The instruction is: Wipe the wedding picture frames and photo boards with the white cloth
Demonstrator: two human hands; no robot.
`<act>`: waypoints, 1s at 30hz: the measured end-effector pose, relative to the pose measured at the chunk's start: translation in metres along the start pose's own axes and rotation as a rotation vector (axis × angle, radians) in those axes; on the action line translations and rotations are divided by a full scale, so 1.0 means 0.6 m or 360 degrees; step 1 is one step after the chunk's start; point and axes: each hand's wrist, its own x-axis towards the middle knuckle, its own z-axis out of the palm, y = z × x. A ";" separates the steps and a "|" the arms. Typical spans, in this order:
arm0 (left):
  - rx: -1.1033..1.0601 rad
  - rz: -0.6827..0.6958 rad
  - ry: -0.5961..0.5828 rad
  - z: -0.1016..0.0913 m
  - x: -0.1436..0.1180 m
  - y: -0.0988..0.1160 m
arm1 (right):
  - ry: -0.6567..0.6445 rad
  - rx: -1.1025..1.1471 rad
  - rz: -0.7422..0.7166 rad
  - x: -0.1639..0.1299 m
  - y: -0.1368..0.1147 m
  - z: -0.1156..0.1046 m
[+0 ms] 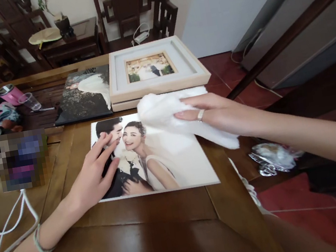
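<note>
Photo print (168,164) lies flat on the wooden counter (159,226), near its right edge, w/ the white cloth (166,113) resting on its upper right corner. Right hand (214,114) lies flat on the cloth, fingers stretched out, pressing it rather than clenching it. Left hand (95,176) is open, fingertips pinning the print's left side. Cloth covers only that corner; lower & left parts look not yet reached, so wiping seems early on. Just behind: framed photo (155,70) in a pale frame & a dark print (85,94). Far left: pink tumbler (10,94), clear cup (30,101), white cable (10,225)
</note>
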 end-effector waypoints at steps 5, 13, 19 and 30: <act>-0.0005 0.0012 0.0020 0.003 0.001 0.000 | 0.0012 -0.0569 -0.0329 -0.066 -0.002 0.029; 0.0010 0.0031 -0.0003 0.004 0.001 -0.003 | -0.0574 -0.0699 -0.0900 -0.134 -0.070 0.078; 0.0008 0.0025 -0.0016 0.002 0.000 -0.002 | -0.0635 -0.0723 -0.0672 -0.093 -0.070 0.050; 0.0027 0.0004 -0.0050 -0.001 0.000 0.001 | -0.0331 -0.0923 -0.0524 -0.058 -0.025 0.025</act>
